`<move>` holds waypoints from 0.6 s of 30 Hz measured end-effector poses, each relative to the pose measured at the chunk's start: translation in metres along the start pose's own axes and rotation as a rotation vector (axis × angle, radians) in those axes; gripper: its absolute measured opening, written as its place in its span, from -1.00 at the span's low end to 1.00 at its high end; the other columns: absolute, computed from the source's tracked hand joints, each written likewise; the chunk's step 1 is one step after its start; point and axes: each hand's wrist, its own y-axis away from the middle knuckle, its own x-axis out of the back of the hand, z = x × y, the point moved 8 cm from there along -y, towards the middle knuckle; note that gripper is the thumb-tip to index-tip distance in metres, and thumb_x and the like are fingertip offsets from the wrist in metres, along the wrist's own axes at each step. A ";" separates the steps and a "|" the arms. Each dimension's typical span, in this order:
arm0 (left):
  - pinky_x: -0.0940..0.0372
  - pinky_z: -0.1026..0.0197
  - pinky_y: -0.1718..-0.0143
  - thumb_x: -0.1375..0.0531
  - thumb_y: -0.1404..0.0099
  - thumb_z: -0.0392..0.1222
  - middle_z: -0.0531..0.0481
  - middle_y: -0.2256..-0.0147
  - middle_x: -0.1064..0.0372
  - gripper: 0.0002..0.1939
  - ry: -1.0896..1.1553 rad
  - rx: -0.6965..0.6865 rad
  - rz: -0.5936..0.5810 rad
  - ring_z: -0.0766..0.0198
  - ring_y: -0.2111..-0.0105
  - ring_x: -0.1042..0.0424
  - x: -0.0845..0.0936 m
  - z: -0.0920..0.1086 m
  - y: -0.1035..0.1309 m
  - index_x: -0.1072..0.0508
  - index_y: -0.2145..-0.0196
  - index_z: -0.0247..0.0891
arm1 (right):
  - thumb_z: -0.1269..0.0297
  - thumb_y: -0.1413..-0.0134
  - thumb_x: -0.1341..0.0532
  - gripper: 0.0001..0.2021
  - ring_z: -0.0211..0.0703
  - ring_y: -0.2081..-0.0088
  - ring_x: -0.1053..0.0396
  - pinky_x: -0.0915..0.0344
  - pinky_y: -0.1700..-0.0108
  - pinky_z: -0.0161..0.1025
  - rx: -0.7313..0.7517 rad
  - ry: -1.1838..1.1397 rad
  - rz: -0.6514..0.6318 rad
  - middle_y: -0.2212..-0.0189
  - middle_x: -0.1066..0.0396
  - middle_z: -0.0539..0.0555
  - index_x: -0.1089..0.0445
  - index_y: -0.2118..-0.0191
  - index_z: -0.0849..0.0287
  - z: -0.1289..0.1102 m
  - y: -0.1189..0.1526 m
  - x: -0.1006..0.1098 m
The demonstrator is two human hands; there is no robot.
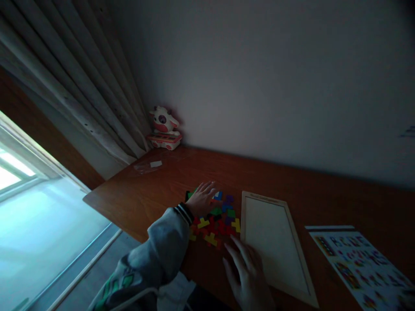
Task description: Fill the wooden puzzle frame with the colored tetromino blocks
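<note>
Head view: your left hand (201, 200) reaches over coloured pieces (211, 239), right hand (249, 276) beside the tray (280, 244), grips released; counter (324, 196) meets wall (259, 95) behind.

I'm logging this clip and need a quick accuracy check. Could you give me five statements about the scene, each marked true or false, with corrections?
1. The left hand is over the colored puzzle pieces. True.
2. The printed sheet lies to the right of the wooden tray. True.
3. The right hand holds the printed sheet. False: it is by the tray's near left side, apart from the sheet.
4. The cow toy stands at the far end of the table, near the curtain. True.
5. The puzzle pieces are all yellow. False: there are also red, green, blue and purple ones.
</note>
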 end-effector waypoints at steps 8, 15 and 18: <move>0.00 -0.30 -0.27 -0.01 -0.40 0.25 -0.33 -0.30 -0.11 -0.33 -0.025 0.022 -0.099 -0.19 -0.30 -0.10 -0.033 -0.016 -0.026 -0.30 -0.24 -0.30 | 0.05 -0.31 -0.09 -0.57 0.11 -0.07 -0.39 -0.35 -0.02 0.04 -0.112 0.093 -0.014 -0.15 -0.39 0.22 -0.34 -0.16 0.17 0.011 0.007 -0.006; 0.09 -0.32 -0.31 0.00 -0.40 0.27 -0.14 -0.32 -0.11 -0.37 -0.049 -0.019 -0.048 -0.12 -0.34 -0.01 -0.004 -0.012 0.035 -0.22 -0.29 -0.06 | 0.05 -0.32 -0.08 -0.54 0.16 -0.14 -0.33 -0.21 -0.15 0.12 -0.107 0.115 0.042 -0.15 -0.38 0.26 -0.29 -0.19 0.22 0.010 0.005 0.000; 0.10 -0.35 -0.30 -0.02 -0.40 0.25 -0.15 -0.36 0.00 -0.35 -0.088 0.127 0.052 -0.13 -0.36 0.05 0.009 -0.029 0.073 -0.15 -0.33 -0.05 | 0.05 -0.32 -0.08 -0.53 0.17 -0.15 -0.32 -0.15 -0.19 0.13 -0.120 0.132 0.049 -0.14 -0.40 0.29 -0.28 -0.20 0.24 0.010 0.001 0.001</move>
